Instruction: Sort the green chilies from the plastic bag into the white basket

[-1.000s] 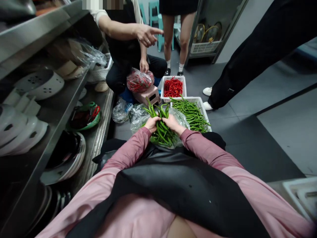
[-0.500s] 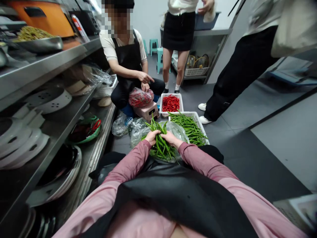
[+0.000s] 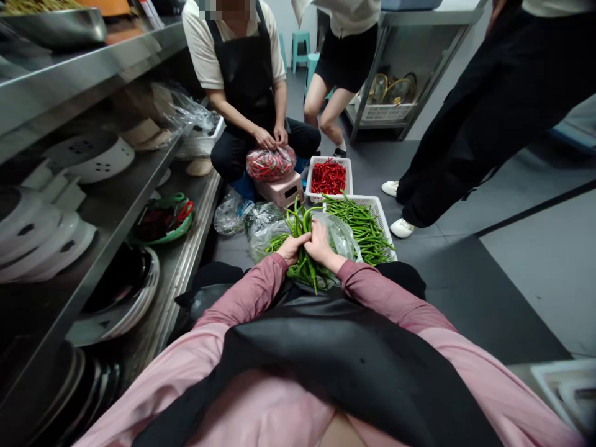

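My left hand [image 3: 293, 248] is closed round a bunch of long green chili peppers [image 3: 305, 270], some tips poking up above my fingers. My right hand [image 3: 319, 244] grips the same bunch from the other side, and the two hands touch. Beneath them lies an open clear plastic bag [image 3: 342, 233] with more green peppers in it. Just beyond, to the right, a white basket [image 3: 385, 225] holds a heap of green peppers [image 3: 361, 226]. Behind that stands a smaller white basket [image 3: 350, 174] of red chili peppers [image 3: 328, 177].
A seated co-worker [image 3: 244, 74] handles a plastic bag of red peppers [image 3: 270, 163] on a pink stool [image 3: 282, 189]. Two other people stand behind the baskets. Metal shelves [image 3: 139, 205] with plates and a green basket [image 3: 174, 234] line my left. Plastic bags [image 3: 228, 214] lie on the floor.
My view has tipped downward. My hands have come closer together on the green peppers. The co-worker's pointing hand has dropped to the red pepper bag, and a standing person has bent their knees.
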The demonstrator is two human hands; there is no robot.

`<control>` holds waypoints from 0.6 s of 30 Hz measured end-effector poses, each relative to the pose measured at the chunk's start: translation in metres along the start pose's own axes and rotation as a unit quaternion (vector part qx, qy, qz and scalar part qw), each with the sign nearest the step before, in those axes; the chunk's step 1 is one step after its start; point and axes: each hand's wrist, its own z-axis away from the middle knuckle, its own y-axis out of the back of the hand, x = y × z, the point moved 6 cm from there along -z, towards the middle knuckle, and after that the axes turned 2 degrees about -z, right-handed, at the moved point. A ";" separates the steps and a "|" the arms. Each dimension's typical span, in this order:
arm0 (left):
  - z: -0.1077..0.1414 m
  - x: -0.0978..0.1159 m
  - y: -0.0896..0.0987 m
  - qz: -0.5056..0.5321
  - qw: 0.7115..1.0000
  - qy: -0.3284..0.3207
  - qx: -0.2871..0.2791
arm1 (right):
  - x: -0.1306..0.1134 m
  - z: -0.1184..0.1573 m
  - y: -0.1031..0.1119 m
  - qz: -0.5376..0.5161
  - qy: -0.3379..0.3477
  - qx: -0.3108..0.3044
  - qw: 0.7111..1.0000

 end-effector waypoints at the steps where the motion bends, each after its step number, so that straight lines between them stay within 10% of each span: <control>1: 0.002 0.001 0.001 -0.004 1.000 0.003 -0.008 | -0.005 0.001 0.003 0.035 0.009 -0.011 0.999; 6: 0.007 0.002 0.007 -0.022 0.999 0.026 -0.021 | -0.022 0.003 0.005 0.082 0.068 -0.110 0.988; 13: 0.009 0.019 0.009 -0.049 0.997 0.024 -0.060 | -0.027 -0.002 0.023 -0.214 0.078 -0.184 0.956; 18: 0.013 0.019 0.004 -0.037 0.998 0.018 -0.039 | -0.028 0.000 0.031 -0.204 0.059 -0.037 0.976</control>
